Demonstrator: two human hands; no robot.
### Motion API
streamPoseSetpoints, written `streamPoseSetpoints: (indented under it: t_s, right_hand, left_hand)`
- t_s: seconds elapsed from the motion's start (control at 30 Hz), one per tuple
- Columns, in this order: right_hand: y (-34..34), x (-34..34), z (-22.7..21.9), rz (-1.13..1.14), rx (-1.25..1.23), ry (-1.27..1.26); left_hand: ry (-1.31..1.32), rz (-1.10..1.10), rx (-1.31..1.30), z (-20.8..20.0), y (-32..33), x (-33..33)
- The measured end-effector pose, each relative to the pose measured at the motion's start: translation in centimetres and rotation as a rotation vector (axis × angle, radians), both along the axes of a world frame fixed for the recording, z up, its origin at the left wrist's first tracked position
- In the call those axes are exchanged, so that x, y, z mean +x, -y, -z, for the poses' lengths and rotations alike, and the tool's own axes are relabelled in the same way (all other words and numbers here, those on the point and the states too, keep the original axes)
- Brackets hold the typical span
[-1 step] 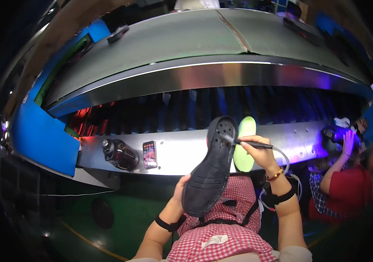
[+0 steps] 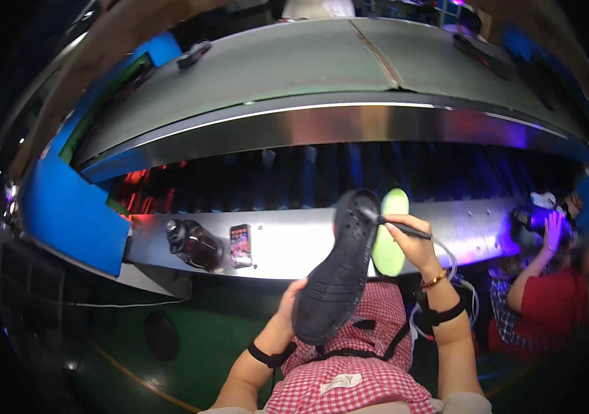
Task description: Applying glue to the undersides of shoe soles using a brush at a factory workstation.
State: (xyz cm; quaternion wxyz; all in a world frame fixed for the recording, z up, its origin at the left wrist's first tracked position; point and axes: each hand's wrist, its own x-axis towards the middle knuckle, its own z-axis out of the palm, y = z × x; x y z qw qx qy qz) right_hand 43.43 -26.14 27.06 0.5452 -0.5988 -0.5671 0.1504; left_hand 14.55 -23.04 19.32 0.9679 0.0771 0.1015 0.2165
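Observation:
A black shoe sole [image 2: 329, 293] is tilted in front of my apron, its rounded end with a ring of small holes pointing away from me. My left hand [image 2: 287, 303] grips its near left edge, with most of the fingers hidden beneath. Between the fingers of my right hand [image 2: 413, 241] is a slim, black-handled brush [image 2: 405, 228] with a pale tip. That tip touches or hovers just over the holed end; I cannot tell which. From the brush's rear end a pale hose [image 2: 452, 257] curves down past my wrist. A lime-green insole [image 2: 390, 248] lies on the metal ledge behind the sole.
On the metal ledge [image 2: 281, 241] stand a dark bottle [image 2: 198, 247] and a phone [image 2: 241, 245]. Beyond it runs a grey-green conveyor belt [image 2: 267, 65] carrying dark shoe parts. Blue panels [image 2: 77, 217] flank both sides. At the right, a person in a red top [image 2: 550, 297] handles a dark shoe.
The brush tip has shifted slightly farther up among the holes of the sole. The whole view has moved a little; both hands keep their holds.

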Motion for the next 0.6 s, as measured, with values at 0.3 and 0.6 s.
streamPoseSetpoints:
  t_s: [0.3, 0.6]
  right_hand:
    - [3.7, -10.7, 2.3, -0.146, 0.069, 0.469]
    - [7.8, -5.4, 0.2, -0.327, 0.077, -1.103]
  left_hand:
    - [0.051, 0.011, -0.059, 2.4, -1.4, 0.3]
    - [-0.028, -0.100, 0.227, -3.5, -2.9, -5.9]
